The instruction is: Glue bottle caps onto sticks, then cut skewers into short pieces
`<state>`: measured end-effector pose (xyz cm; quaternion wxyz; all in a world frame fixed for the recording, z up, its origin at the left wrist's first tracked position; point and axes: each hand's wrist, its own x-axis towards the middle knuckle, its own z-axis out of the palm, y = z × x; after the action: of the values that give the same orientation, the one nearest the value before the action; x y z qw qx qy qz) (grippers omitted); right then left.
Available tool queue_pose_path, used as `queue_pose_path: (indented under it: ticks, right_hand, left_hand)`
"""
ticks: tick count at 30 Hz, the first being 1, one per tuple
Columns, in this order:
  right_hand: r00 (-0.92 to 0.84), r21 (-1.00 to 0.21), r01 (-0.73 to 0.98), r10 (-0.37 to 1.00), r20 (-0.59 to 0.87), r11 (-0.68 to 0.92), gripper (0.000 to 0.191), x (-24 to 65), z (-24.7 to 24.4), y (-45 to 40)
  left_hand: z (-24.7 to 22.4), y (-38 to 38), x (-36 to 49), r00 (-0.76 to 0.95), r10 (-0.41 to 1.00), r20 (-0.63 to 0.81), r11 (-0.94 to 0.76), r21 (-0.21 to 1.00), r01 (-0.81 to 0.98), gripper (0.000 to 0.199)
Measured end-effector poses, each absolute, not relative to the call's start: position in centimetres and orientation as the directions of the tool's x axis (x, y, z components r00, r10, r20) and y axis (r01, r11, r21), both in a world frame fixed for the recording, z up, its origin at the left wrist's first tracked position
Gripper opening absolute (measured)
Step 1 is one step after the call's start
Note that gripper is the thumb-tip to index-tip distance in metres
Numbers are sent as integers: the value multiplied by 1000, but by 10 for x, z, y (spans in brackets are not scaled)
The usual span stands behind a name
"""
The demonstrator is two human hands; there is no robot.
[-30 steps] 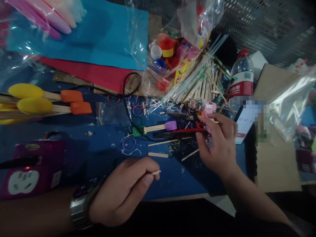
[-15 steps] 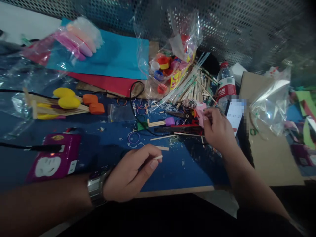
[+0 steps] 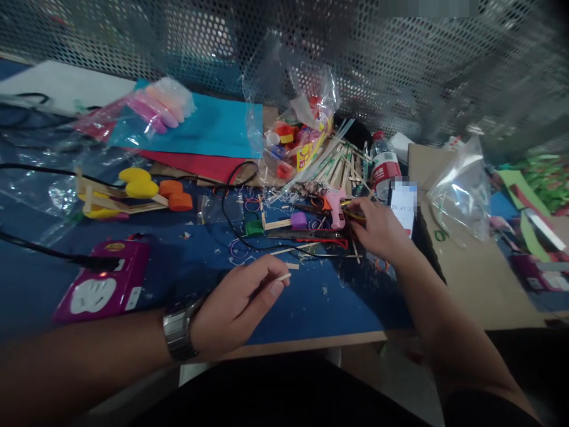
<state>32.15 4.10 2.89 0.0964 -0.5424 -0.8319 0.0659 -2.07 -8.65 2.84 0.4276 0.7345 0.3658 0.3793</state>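
Between the thumb and forefinger of my left hand (image 3: 240, 302) is a thin wooden stick (image 3: 283, 277), its pale end poking out. My right hand (image 3: 377, 228) reaches over the clutter, fingers curled at the yellow-and-black handles of what look like pliers (image 3: 355, 214). Their dark jaws point left, partly under a pink glue gun (image 3: 336, 209) with an orange trigger. Just below the glue gun lies a utility knife (image 3: 306, 235) with red edging. A small wooden-stick piece with a purple block (image 3: 299, 221) and a green block (image 3: 254, 228) sits to the left.
A purple power strip (image 3: 104, 279) and a stick model with yellow and orange parts (image 3: 180, 198) stand left. Behind are a bag of coloured caps (image 3: 284, 133), loose sticks (image 3: 331, 166) and a bottle (image 3: 384, 166). A phone (image 3: 403, 207) and cardboard (image 3: 471, 279) are right.
My right hand has shifted from the pink glue gun's handle to the yellow-and-black handles beside it. My left hand keeps the stick. The view has tilted up slightly.
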Motion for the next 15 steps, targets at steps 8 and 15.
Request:
queue_pose_path:
  ticks: [8, 15]
  right_hand:
    - [-420, -90, 902, 906, 45, 423, 35, 314, 63, 18]
    - [-622, 13, 782, 780, 65, 623, 37, 356, 129, -9]
  left_hand:
    - [30, -82, -18, 435, 848, 303, -414, 891, 188, 11]
    - [25, -80, -19, 406, 870, 279, -353, 928, 120, 23]
